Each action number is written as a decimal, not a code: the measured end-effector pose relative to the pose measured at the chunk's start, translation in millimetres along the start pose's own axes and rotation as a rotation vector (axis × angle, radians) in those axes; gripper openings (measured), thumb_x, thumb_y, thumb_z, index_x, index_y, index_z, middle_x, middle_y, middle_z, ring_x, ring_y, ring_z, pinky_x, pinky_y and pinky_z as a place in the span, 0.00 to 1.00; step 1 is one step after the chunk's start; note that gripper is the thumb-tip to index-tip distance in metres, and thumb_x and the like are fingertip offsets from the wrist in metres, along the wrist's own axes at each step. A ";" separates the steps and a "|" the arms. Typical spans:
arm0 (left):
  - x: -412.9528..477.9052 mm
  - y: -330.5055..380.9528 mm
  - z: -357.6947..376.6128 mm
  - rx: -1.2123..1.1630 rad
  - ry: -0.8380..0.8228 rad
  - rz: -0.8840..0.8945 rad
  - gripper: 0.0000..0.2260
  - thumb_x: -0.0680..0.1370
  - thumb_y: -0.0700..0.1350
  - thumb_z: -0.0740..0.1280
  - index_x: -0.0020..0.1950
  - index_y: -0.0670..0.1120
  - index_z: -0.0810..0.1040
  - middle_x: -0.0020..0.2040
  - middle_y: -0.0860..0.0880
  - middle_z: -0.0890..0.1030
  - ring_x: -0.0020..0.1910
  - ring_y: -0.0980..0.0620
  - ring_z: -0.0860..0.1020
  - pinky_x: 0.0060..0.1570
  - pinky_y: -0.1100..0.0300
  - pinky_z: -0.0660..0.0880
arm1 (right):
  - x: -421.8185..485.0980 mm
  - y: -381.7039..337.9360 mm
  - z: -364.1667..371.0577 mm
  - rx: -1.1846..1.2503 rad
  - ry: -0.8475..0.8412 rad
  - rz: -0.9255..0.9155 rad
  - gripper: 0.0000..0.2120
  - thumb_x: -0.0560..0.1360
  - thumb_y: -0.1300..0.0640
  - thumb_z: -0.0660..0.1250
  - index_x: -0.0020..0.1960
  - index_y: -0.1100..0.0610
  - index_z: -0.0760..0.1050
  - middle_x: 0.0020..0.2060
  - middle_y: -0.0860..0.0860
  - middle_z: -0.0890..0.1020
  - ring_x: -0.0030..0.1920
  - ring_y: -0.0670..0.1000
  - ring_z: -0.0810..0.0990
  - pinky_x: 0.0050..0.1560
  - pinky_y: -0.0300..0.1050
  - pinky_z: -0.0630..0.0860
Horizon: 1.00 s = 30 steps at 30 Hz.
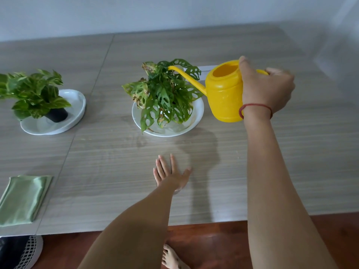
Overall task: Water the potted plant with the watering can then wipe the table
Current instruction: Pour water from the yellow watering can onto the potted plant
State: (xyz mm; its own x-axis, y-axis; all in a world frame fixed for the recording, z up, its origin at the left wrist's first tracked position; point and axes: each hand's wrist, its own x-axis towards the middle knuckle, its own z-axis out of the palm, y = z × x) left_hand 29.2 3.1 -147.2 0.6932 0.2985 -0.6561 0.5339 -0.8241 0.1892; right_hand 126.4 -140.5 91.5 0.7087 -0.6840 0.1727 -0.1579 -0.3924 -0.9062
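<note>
- The yellow watering can (223, 90) is held in the air by the right hand (267, 88), whose fingers are wrapped around the handle at the can's back, thumb up by the rim of the open top.
- Its long spout (186, 76) reaches away from that hand to the left, the tip in among the upper leaves of the potted plant (165, 94).
- That plant, with holed leaves, stands on a white plate (194, 121) just left of the can.
- A red string (254, 106) circles the right wrist.
- The left hand (171, 171) rests flat on the table (291, 162), fingers spread and holding nothing, nearer the person than the plate.
- Far to its left lies a folded green cloth (23, 199) near the table's front edge.
- Beyond the cloth, a second plant (33, 92) in a dark pot sits on another white dish (77, 105).
</note>
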 end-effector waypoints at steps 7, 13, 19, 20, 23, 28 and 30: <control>-1.0 -0.4 -1.8 -0.004 -0.011 0.004 0.40 0.75 0.72 0.45 0.75 0.55 0.28 0.72 0.44 0.23 0.73 0.48 0.25 0.72 0.49 0.30 | 6.4 -7.6 -0.3 -0.020 0.024 -0.041 0.25 0.63 0.37 0.72 0.35 0.60 0.78 0.41 0.56 0.81 0.46 0.58 0.79 0.42 0.48 0.73; -0.5 0.7 -2.2 -0.010 -0.011 -0.008 0.40 0.74 0.73 0.45 0.75 0.55 0.28 0.72 0.45 0.23 0.72 0.48 0.24 0.73 0.49 0.30 | 12.9 -16.2 6.0 0.003 0.016 -0.067 0.27 0.61 0.35 0.71 0.24 0.56 0.63 0.35 0.53 0.76 0.40 0.57 0.76 0.40 0.48 0.73; -1.9 0.8 -3.7 -0.011 -0.032 -0.007 0.40 0.74 0.73 0.45 0.75 0.55 0.28 0.72 0.45 0.22 0.72 0.48 0.24 0.73 0.49 0.30 | 13.3 -18.0 17.6 -0.010 0.000 -0.123 0.28 0.60 0.35 0.70 0.23 0.53 0.58 0.34 0.49 0.71 0.36 0.53 0.69 0.38 0.44 0.69; -2.3 0.9 -4.3 -0.014 -0.035 -0.006 0.40 0.74 0.73 0.45 0.75 0.55 0.28 0.72 0.45 0.22 0.72 0.48 0.24 0.73 0.49 0.30 | 13.1 -18.1 19.2 -0.013 0.004 -0.135 0.28 0.60 0.35 0.70 0.23 0.53 0.58 0.34 0.49 0.70 0.36 0.53 0.68 0.38 0.44 0.67; -3.4 1.3 -4.8 -0.011 -0.036 -0.009 0.40 0.75 0.73 0.45 0.75 0.55 0.28 0.72 0.45 0.22 0.72 0.49 0.24 0.73 0.49 0.30 | 11.3 -18.3 18.4 -0.032 -0.010 -0.125 0.29 0.60 0.35 0.70 0.24 0.54 0.58 0.34 0.49 0.70 0.37 0.54 0.68 0.39 0.44 0.69; -2.0 2.0 -3.7 -0.006 -0.029 -0.020 0.40 0.74 0.73 0.45 0.75 0.55 0.28 0.72 0.45 0.22 0.72 0.49 0.24 0.73 0.49 0.30 | 8.1 -11.6 14.9 -0.034 -0.009 -0.136 0.29 0.61 0.35 0.71 0.24 0.55 0.60 0.34 0.50 0.72 0.42 0.57 0.77 0.41 0.47 0.72; -1.8 1.7 -3.1 -0.004 -0.027 -0.020 0.41 0.74 0.73 0.45 0.75 0.55 0.28 0.72 0.45 0.22 0.72 0.49 0.24 0.73 0.49 0.30 | 11.2 -9.1 10.7 -0.041 -0.006 -0.144 0.29 0.61 0.35 0.70 0.23 0.56 0.60 0.33 0.51 0.72 0.40 0.58 0.75 0.39 0.46 0.68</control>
State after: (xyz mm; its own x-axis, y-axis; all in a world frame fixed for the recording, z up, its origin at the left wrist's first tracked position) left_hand 30.4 2.6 -143.4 0.6692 0.3021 -0.6789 0.5498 -0.8159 0.1790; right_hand 143.1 -138.0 97.5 0.7299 -0.6154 0.2974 -0.0821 -0.5108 -0.8557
